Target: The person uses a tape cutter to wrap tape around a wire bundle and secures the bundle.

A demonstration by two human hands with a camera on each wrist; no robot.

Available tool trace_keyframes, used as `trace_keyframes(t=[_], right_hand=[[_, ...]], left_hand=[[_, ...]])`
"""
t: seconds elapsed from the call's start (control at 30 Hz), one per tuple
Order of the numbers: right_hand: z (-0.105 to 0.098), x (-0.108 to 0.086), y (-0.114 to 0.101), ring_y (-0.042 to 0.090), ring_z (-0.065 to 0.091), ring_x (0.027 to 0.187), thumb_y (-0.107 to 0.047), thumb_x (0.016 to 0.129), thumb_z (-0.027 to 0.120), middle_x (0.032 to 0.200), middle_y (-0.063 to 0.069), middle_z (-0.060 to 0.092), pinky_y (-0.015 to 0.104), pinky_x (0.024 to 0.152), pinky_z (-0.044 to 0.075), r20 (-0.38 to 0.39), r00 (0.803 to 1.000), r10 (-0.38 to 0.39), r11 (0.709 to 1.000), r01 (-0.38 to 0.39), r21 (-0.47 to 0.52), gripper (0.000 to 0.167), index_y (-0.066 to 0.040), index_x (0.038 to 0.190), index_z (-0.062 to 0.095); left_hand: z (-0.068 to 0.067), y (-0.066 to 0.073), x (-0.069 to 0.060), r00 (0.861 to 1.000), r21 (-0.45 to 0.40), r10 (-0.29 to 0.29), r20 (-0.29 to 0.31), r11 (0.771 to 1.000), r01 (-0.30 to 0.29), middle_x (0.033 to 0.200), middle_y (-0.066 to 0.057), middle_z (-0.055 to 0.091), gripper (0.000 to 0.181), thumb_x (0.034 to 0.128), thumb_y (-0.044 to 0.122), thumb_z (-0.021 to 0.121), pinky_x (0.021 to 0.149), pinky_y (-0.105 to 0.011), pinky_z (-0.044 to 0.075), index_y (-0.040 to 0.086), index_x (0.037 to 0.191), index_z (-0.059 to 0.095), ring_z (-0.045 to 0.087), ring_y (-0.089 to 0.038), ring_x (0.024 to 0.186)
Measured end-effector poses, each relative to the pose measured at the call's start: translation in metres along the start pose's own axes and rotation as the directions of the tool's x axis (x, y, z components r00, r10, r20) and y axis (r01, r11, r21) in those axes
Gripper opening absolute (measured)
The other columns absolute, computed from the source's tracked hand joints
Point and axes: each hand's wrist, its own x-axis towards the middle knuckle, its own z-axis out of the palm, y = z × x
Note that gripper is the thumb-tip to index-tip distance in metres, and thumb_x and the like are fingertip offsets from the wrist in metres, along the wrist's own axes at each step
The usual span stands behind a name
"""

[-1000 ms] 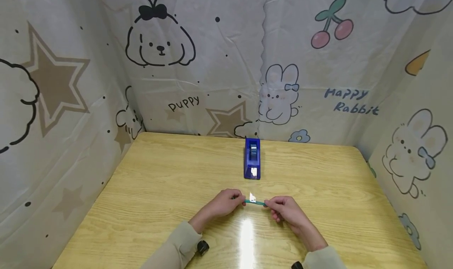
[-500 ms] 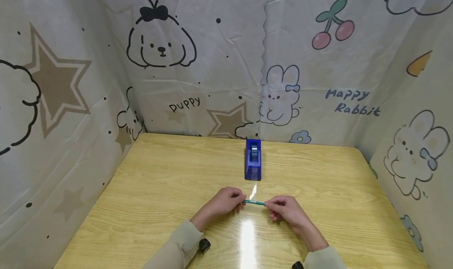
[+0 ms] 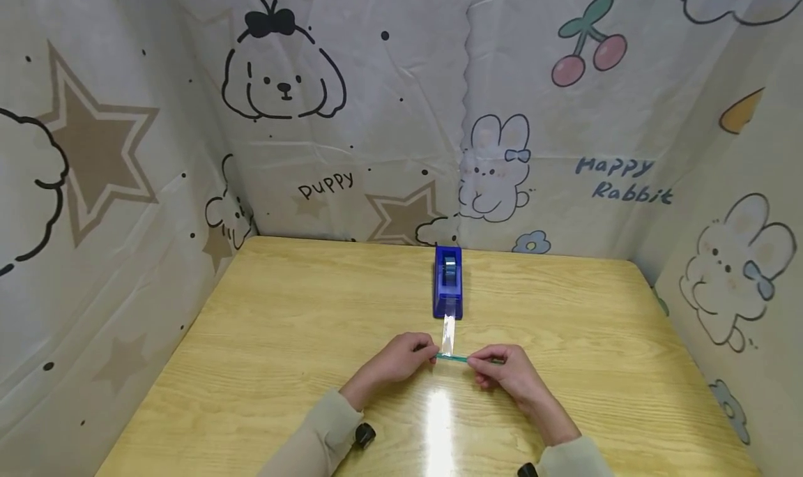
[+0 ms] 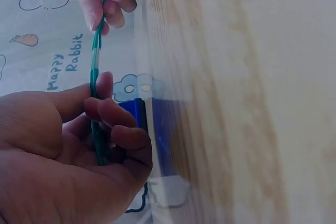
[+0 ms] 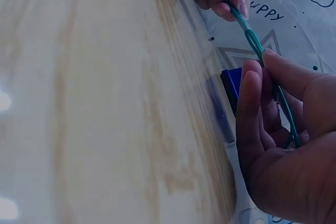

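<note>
Between my hands runs a thin green cord [image 3: 453, 357], which looks like two or more strands laid together in the wrist views. My left hand [image 3: 404, 358] pinches one end between thumb and fingers; my right hand [image 3: 507, 372] pinches the other. A strip of clear tape [image 3: 448, 334] stretches from the cord's middle to the front of a blue tape dispenser [image 3: 448, 305]. In the left wrist view, a whitish tape band [image 4: 95, 59] lies around the cord between the hands. The cord's tail [image 5: 287, 114] passes into my right palm.
The dispenser stands near the back edge of the wooden table [image 3: 314, 289], its tape roll [image 3: 449, 268] inside. A printed curtain [image 3: 389, 128] encloses the back and sides. Black objects [image 3: 365, 435] sit at the wrists by the sleeves.
The tape has gone from a short loose-looking flap at the cord to a straight strip reaching the dispenser. Both hands keep pinching the cord and have barely shifted.
</note>
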Motion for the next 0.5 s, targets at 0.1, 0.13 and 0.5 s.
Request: trace_keyframes(t=[0.1, 0.13, 0.5], right_hand=[[0.0003, -0.0001, -0.001, 0.011, 0.064, 0.063, -0.007, 0.094, 0.076, 0.074, 0.007, 0.071, 0.025, 0.059, 0.057, -0.019, 1.0, -0.005, 1.0, 0.005, -0.01, 0.03, 0.017, 0.111, 0.07], [0.0001, 0.0001, -0.0008, 0.011, 0.065, 0.063, -0.007, 0.094, 0.076, 0.074, 0.008, 0.072, 0.025, 0.06, 0.057, -0.022, 1.0, -0.003, 1.0, 0.002, -0.014, 0.029, 0.016, 0.111, 0.07], [-0.0062, 0.0031, 0.0008, 0.009, 0.063, 0.058, -0.028, 0.102, 0.068, 0.078, 0.001, 0.069, 0.024, 0.056, 0.056, 0.036, 0.997, 0.074, 0.997, -0.074, 0.007, 0.032, 0.004, 0.104, 0.072]], left_hand=[[0.0008, -0.0012, 0.0006, 1.0, -0.003, 0.011, -0.005, 1.0, -0.011, 0.069, 0.004, 0.046, 0.03, 0.1092, 0.025, 0.054, 0.062, -0.025, 0.035, 0.009, 0.09, 0.07, 0.04, -0.011, 0.064], [0.0012, -0.0017, 0.0007, 1.0, -0.003, 0.012, -0.006, 1.0, -0.012, 0.069, 0.005, 0.046, 0.03, 0.1093, 0.025, 0.054, 0.062, -0.025, 0.034, 0.009, 0.09, 0.07, 0.04, -0.01, 0.063], [0.0019, -0.0027, 0.0022, 0.998, -0.005, 0.053, -0.014, 0.999, -0.053, 0.08, -0.004, 0.057, 0.027, 0.109, 0.024, 0.055, 0.068, -0.026, 0.037, 0.013, 0.088, 0.067, 0.043, -0.01, 0.07]])
